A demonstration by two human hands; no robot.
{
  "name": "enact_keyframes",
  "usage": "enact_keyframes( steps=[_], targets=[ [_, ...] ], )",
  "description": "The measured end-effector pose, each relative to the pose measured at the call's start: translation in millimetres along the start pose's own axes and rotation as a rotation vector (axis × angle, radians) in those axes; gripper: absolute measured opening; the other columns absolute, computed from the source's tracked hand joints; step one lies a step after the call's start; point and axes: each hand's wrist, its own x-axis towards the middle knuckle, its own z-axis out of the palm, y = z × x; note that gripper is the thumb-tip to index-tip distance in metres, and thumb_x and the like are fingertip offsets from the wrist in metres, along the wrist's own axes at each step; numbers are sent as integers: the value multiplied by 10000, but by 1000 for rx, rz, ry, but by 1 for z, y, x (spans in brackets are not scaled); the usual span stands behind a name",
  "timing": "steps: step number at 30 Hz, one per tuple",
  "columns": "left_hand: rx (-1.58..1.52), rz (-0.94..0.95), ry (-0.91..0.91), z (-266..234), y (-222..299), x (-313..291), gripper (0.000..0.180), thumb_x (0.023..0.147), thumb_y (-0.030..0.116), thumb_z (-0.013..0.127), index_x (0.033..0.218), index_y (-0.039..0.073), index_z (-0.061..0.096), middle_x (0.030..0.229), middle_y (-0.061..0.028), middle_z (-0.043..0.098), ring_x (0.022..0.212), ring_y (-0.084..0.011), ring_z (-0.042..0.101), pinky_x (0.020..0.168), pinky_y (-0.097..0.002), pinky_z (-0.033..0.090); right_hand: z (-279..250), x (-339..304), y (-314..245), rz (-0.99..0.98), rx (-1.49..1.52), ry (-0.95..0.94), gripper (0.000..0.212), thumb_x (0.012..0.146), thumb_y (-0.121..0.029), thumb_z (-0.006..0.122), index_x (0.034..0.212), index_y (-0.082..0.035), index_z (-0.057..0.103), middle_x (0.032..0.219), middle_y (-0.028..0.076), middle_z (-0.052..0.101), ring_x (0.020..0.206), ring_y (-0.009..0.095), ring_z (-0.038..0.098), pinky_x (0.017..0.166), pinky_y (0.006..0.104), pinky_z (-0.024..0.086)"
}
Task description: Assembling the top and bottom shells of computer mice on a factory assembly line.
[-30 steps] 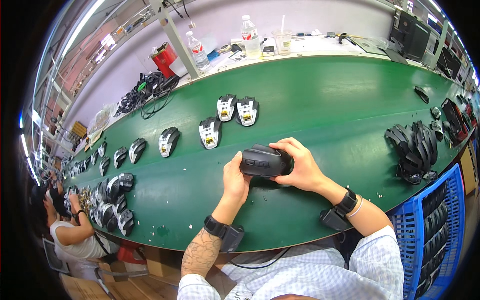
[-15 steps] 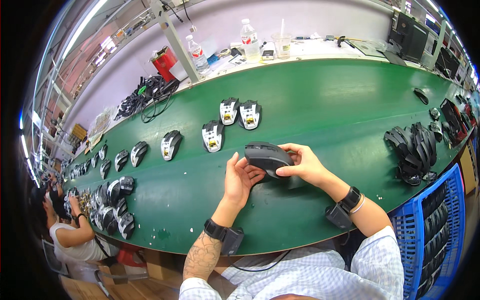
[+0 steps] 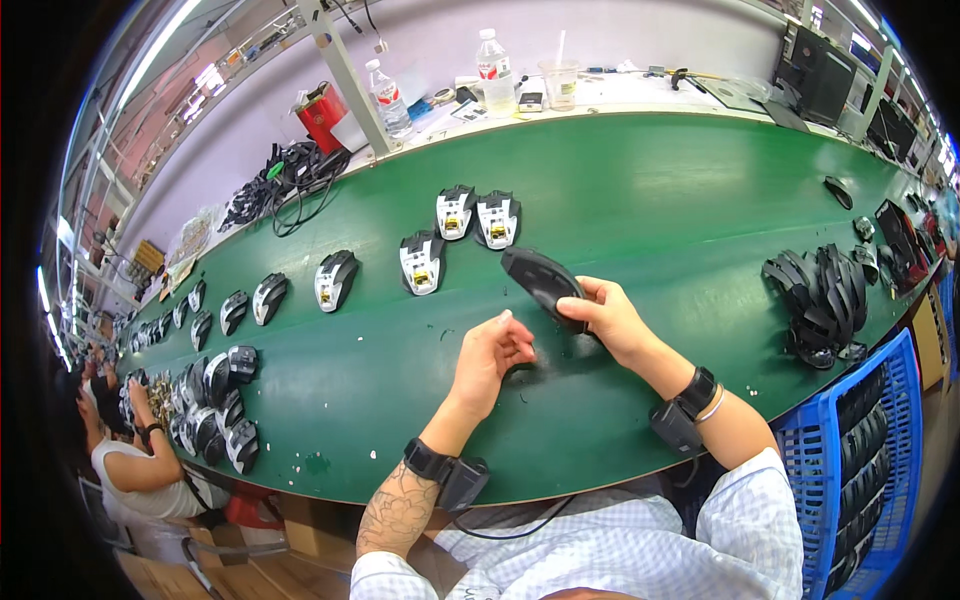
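Note:
My right hand (image 3: 615, 318) grips a black computer mouse (image 3: 543, 280) by its near end, tilted above the green table. Just left of it, my left hand (image 3: 488, 358) is loosely closed, its fingers curled in and apart from the mouse; nothing shows in them. Beyond my hands stand mice with white inner frames and dark sides: one mouse (image 3: 422, 262) nearest, and a pair, one (image 3: 455, 212) on the left and one (image 3: 497, 220) on the right. Another mouse (image 3: 335, 280) sits farther left.
A pile of black mouse shells (image 3: 818, 300) lies at the right, above a blue crate (image 3: 808, 440) of dark parts. Clustered mice (image 3: 215, 400) fill the left side near a co-worker (image 3: 140, 470). Bottles and a cup (image 3: 560, 85) stand on the back shelf. Small scraps dot the green table (image 3: 660, 200).
My left hand has let go of the mouse and curled its fingers. The right hand now holds it alone, turned so its far end points up and left. The view has shifted slightly.

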Motion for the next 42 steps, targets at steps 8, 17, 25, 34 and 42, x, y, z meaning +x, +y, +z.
enact_keyframes(
  steps=[8, 17, 25, 34, 42],
  targets=[
    [39, 60, -52, 4, -1, -2, 332, 922, 291, 540, 737, 21, 596, 660, -33, 580, 617, -107, 565, 595, -230, 446, 17, -6, 1, -42, -119, 54, 536, 701, -178, 785, 1121, 47, 538, 910, 123, 657, 841, 155, 630, 787, 288, 490],
    [341, 133, 45, 5, -4, -4, 299, 898, 224, 570, 703, 4, 624, 631, -34, 610, 532, -68, 530, 513, -206, 353, 18, -6, 11, -95, -234, 97, 571, 690, -186, 795, 1130, 56, 522, 863, 126, 660, 767, 143, 637, 695, 264, 503],
    [365, 130, 69, 1, -6, -5, 290, 890, 208, 574, 689, 4, 623, 582, -26, 593, 535, -57, 526, 499, -197, 330, 21, -4, 15, -115, -264, 114, 555, 704, -177, 784, 1133, 57, 523, 882, 126, 659, 785, 143, 635, 708, 263, 500],
    [340, 148, -35, 4, -4, -4, 422, 932, 333, 420, 736, 4, 597, 628, -52, 569, 575, -129, 554, 553, -232, 383, -21, 25, -21, -96, -171, 438, 327, 777, -319, 708, 932, -37, 649, 898, 2, 632, 773, 75, 565, 690, 228, 438],
    [323, 203, 32, -6, -14, -3, 369, 917, 288, 427, 735, 11, 590, 595, -39, 560, 542, -90, 507, 512, -215, 340, -89, 66, -9, -202, -1263, 890, 775, 589, -457, 802, 1157, -6, 528, 1166, 154, 523, 1170, 309, 377, 979, 442, 313]
  ],
)
